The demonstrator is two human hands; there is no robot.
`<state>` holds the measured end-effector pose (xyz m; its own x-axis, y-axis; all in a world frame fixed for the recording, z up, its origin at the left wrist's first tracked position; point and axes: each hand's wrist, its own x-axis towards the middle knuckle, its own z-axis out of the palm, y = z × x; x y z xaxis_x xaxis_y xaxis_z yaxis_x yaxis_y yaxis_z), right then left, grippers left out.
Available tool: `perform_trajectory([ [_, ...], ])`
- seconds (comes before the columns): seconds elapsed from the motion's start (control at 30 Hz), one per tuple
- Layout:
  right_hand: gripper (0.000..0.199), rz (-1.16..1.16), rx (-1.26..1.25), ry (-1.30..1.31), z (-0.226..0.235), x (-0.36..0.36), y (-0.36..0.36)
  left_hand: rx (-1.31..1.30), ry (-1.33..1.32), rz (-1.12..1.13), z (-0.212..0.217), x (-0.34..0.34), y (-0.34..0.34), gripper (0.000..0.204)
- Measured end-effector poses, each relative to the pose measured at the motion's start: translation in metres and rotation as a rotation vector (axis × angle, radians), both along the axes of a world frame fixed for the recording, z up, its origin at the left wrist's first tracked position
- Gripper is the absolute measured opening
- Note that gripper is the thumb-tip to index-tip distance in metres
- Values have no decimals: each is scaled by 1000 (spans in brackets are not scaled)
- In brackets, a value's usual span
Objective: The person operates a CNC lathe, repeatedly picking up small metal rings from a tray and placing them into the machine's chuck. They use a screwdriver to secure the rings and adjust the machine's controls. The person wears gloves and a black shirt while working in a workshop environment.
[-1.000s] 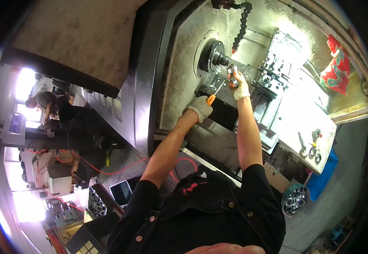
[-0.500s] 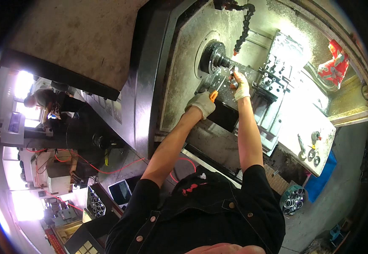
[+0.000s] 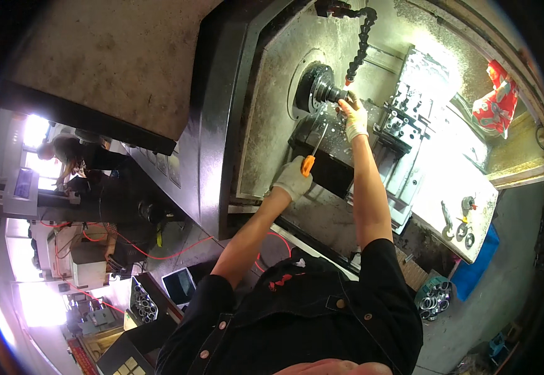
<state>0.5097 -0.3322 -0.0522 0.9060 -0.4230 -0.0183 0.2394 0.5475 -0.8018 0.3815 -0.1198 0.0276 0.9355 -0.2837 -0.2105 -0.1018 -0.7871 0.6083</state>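
Note:
My left hand (image 3: pixel 293 179), in a pale work glove, is closed round the orange handle (image 3: pixel 308 165) of a tool with a thin metal shaft. The shaft (image 3: pixel 321 139) points up toward the machine spindle; its exact kind is unclear. My right hand (image 3: pixel 355 117), also gloved, reaches to the outer end of the stepped metal fixture (image 3: pixel 331 93) on the round chuck (image 3: pixel 312 87). Its fingers close on a small metal part at that end, mostly hidden by the fingers.
A jointed black coolant hose (image 3: pixel 362 44) hangs just above my right hand. Right of it stands the tool slide (image 3: pixel 403 125). Loose rings and tools lie on the white ledge (image 3: pixel 481 215). A red-and-white bag (image 3: pixel 496 103) hangs at the right. A green basket (image 3: pixel 433 297) holds metal rings. Another person (image 3: pixel 75 153) works far left.
My left hand has drawn back toward me and slightly left, taking the orange-handled tool away from the fixture. My right hand has moved up slightly, onto the fixture's end.

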Motion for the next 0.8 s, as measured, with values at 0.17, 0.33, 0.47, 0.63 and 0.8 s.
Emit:
perform_trajectory([
  [0.17,56,49,-146,-12,0,1,-10,21,52,-6,4,-19,7,30],
  [0.33,52,61,-525,112,-2,7,-23,41,111,-22,-7,-28,10,32],
  [0.47,51,89,-250,10,-7,8,-18,37,83,-22,-1,-30,9,32],
  [0.63,55,72,-346,-54,-13,10,-15,-54,-19,-8,-11,-35,17,32],
  [0.8,58,38,-337,-55,-17,11,-14,-69,64,-20,-14,-38,20,31],
])
